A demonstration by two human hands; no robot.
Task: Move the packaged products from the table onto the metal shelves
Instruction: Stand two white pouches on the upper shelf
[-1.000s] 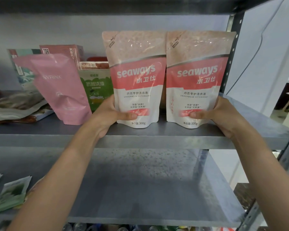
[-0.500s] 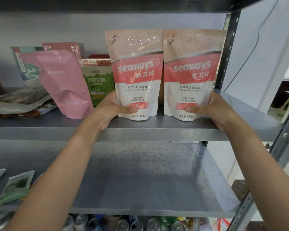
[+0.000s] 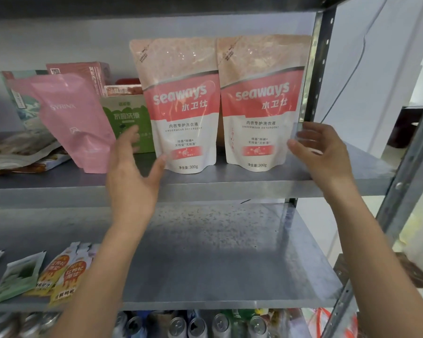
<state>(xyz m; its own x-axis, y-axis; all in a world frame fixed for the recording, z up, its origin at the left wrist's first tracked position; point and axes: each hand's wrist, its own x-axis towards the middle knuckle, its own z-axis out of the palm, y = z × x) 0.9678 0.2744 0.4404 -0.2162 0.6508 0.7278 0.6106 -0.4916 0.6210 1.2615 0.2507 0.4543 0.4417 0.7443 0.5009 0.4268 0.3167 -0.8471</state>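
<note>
Two detergent pouches are being stood upright, close side by side, near the front of the upper shelf. The left Seaways pouch is being flanked by the right Seaways pouch, which is just beside the shelf upright. A Syrinx pouch is being leaned further left, with a carton behind, between it and the left Seaways pouch. The left hand and right hand are being held just outside the pair. Sachets are being stored on the lower shelf at its left, and cans beneath it.

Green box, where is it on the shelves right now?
In the head view, the green box stands on the upper shelf, left of centre, between the pink pouch and the left Seaways pouch.
</note>
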